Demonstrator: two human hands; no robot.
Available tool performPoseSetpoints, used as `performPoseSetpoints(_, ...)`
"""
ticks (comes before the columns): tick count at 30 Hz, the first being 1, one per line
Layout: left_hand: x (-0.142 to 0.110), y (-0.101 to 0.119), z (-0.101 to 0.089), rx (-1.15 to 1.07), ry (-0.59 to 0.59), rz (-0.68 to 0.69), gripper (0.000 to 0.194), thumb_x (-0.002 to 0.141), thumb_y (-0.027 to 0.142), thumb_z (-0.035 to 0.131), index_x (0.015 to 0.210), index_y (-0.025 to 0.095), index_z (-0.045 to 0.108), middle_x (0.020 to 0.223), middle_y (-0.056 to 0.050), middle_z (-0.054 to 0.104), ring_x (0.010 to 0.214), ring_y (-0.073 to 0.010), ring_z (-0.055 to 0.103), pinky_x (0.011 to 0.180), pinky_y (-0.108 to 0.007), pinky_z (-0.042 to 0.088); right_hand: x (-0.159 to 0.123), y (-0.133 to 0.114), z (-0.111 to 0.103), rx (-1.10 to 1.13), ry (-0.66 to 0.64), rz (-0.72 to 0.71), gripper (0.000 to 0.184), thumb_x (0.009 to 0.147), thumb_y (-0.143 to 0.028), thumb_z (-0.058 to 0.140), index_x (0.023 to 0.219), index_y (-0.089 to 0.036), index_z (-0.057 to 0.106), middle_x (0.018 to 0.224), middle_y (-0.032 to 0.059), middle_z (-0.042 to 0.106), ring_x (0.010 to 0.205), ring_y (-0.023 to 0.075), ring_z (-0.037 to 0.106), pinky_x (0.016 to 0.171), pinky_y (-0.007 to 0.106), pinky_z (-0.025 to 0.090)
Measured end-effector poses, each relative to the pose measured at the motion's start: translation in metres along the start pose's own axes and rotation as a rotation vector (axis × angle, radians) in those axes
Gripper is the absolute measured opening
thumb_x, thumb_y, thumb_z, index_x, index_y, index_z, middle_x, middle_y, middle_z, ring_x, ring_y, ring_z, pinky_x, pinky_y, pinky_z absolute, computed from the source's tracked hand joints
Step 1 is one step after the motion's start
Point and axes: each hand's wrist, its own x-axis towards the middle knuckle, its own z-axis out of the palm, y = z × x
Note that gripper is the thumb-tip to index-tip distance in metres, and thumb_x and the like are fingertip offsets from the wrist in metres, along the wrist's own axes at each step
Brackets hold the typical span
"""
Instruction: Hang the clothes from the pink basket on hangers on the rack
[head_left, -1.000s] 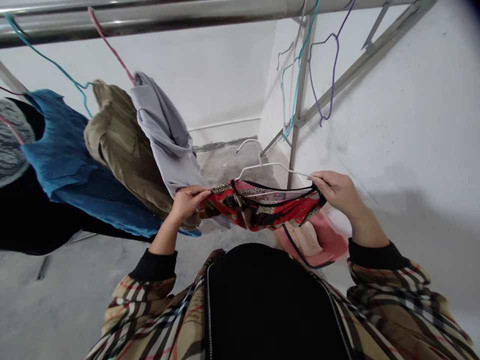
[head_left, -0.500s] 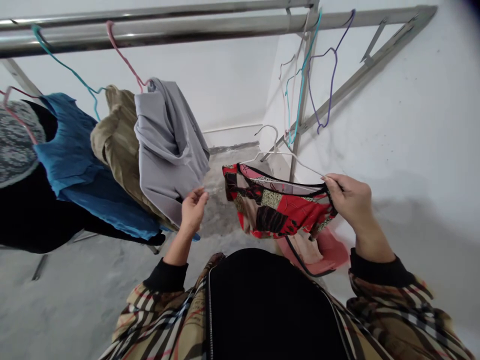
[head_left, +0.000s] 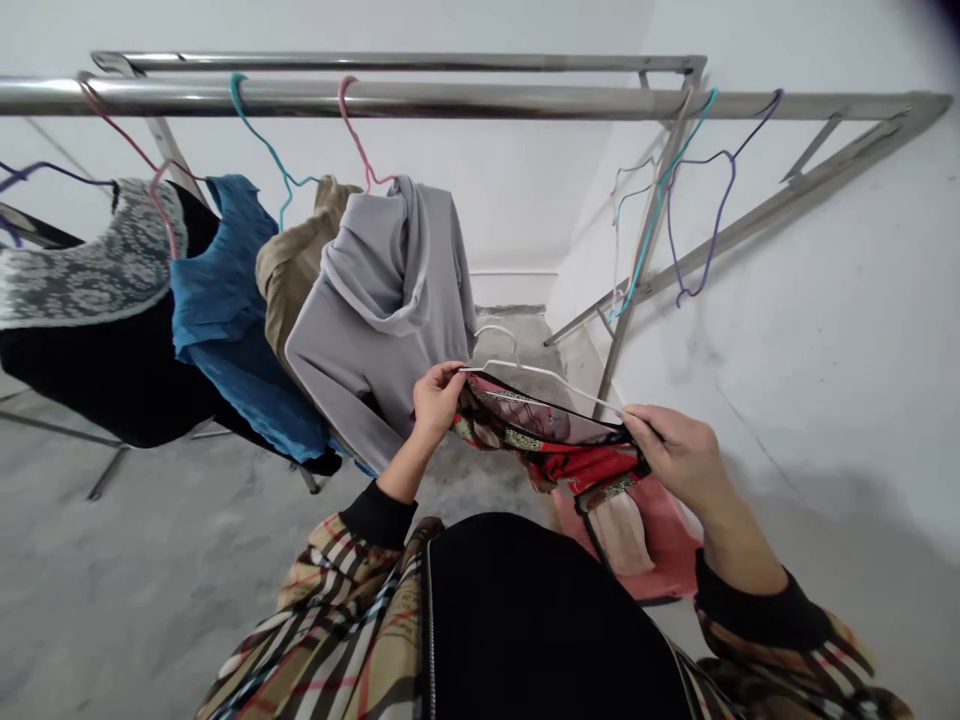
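A red patterned garment (head_left: 577, 465) with black edging hangs on a white hanger (head_left: 551, 375) in front of my body. My left hand (head_left: 437, 402) pinches the garment at the left end of the hanger. At the opposite end, my right hand (head_left: 671, 445) grips the garment's other shoulder together with the hanger. The hanger's hook points up and left, off the rail. Just behind my left hand is a grey hooded top (head_left: 390, 310) on a pink hanger (head_left: 358, 130).
A metal rail (head_left: 480, 101) crosses the top, carrying a brown garment (head_left: 300, 260), a blue top (head_left: 225, 270) and a black garment with lace (head_left: 82, 360). Turquoise (head_left: 667, 190) and purple (head_left: 727, 200) bare hangers hang at right. Below is a pink basin (head_left: 667, 550) with pale cloth.
My left hand, free before, has moved right and taken hold of the garment's left shoulder. The garment now stretches between both hands. The view has shifted, so the rail sits lower and further right.
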Motion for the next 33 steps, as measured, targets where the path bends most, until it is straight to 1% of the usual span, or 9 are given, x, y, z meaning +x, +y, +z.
performPoseSetpoints(3,0.003,0.000,-0.009,0.092,-0.056,0.023,0.020,0.078,0.023,0.062,0.091,0.013,0.074,0.064,0.001,0.063,0.059,-0.0114,0.056,0.062,-0.023,0.046,-0.002,0.001,-0.001,0.049,-0.060,0.054,0.020,0.093,-0.030,0.055,0.092,-0.021,0.073,0.084,0.0040,0.078,0.072,0.0182,0.074,0.068,0.027,0.057)
performPoseSetpoints(5,0.006,0.002,-0.015,0.246,-0.042,0.071,0.023,0.073,0.016,0.058,0.088,0.015,0.075,0.055,0.004,0.056,0.053,-0.0102,0.050,0.057,-0.022,0.040,-0.004,0.003,-0.001,0.085,-0.121,0.073,0.021,0.093,-0.030,0.055,0.093,-0.021,0.074,0.084,0.0033,0.078,0.072,0.0180,0.074,0.067,0.026,0.057)
performPoseSetpoints(9,0.008,0.011,-0.021,0.637,0.070,0.290,0.029,0.071,0.009,0.054,0.088,0.020,0.075,0.059,0.004,0.054,0.059,-0.0115,0.052,0.061,-0.023,0.038,-0.007,0.007,-0.001,0.116,-0.180,0.091,0.022,0.092,-0.030,0.056,0.091,-0.021,0.076,0.084,0.0026,0.079,0.070,0.0177,0.074,0.066,0.026,0.057)
performPoseSetpoints(12,-0.002,0.014,-0.017,0.723,0.013,0.415,0.035,0.075,0.010,0.055,0.103,0.022,0.072,0.071,0.002,0.060,0.069,-0.0123,0.057,0.066,-0.022,0.041,-0.003,0.005,-0.002,0.033,-0.089,0.171,0.023,0.091,-0.032,0.057,0.091,-0.021,0.076,0.083,0.0038,0.079,0.071,0.0195,0.074,0.067,0.028,0.057)
performPoseSetpoints(16,-0.028,0.005,-0.007,0.578,-0.102,0.482,0.036,0.084,0.016,0.056,0.119,0.022,0.063,0.082,0.001,0.062,0.068,-0.0102,0.057,0.068,-0.021,0.045,0.015,-0.005,-0.001,-0.131,0.094,0.286,0.028,0.091,-0.038,0.055,0.090,-0.019,0.077,0.078,0.0060,0.077,0.067,0.0211,0.072,0.062,0.029,0.052)
performPoseSetpoints(21,-0.057,-0.015,-0.006,0.447,-0.240,0.426,0.034,0.087,0.018,0.054,0.120,0.022,0.061,0.087,-0.001,0.064,0.062,-0.0086,0.055,0.066,-0.021,0.047,0.060,-0.021,0.006,-0.244,0.318,0.281,0.032,0.092,-0.038,0.051,0.090,-0.018,0.075,0.075,0.0075,0.076,0.067,0.0196,0.068,0.062,0.028,0.047)
performPoseSetpoints(27,-0.068,-0.023,-0.019,0.397,-0.247,0.362,0.030,0.087,0.020,0.054,0.116,0.020,0.064,0.084,-0.002,0.065,0.059,-0.0090,0.054,0.063,-0.022,0.048,0.137,-0.029,0.015,-0.254,0.483,0.271,0.038,0.098,-0.039,0.038,0.096,-0.018,0.070,0.084,0.0088,0.073,0.078,0.0209,0.065,0.069,0.030,0.043)
performPoseSetpoints(30,-0.069,-0.026,-0.026,0.378,-0.239,0.342,0.028,0.087,0.022,0.054,0.112,0.019,0.066,0.083,-0.002,0.064,0.058,-0.0092,0.053,0.061,-0.022,0.047,0.176,-0.039,0.022,-0.250,0.455,0.301,0.041,0.101,-0.037,0.030,0.102,-0.018,0.067,0.087,0.0099,0.071,0.084,0.0214,0.063,0.069,0.030,0.040)
performPoseSetpoints(33,-0.069,-0.032,-0.031,0.359,-0.222,0.312,0.026,0.086,0.025,0.056,0.109,0.019,0.068,0.083,-0.002,0.065,0.057,-0.0093,0.053,0.059,-0.022,0.047,0.203,-0.056,0.036,-0.258,0.274,0.339,0.042,0.102,-0.030,0.026,0.104,-0.016,0.065,0.089,0.0117,0.071,0.086,0.0221,0.062,0.069,0.031,0.039)
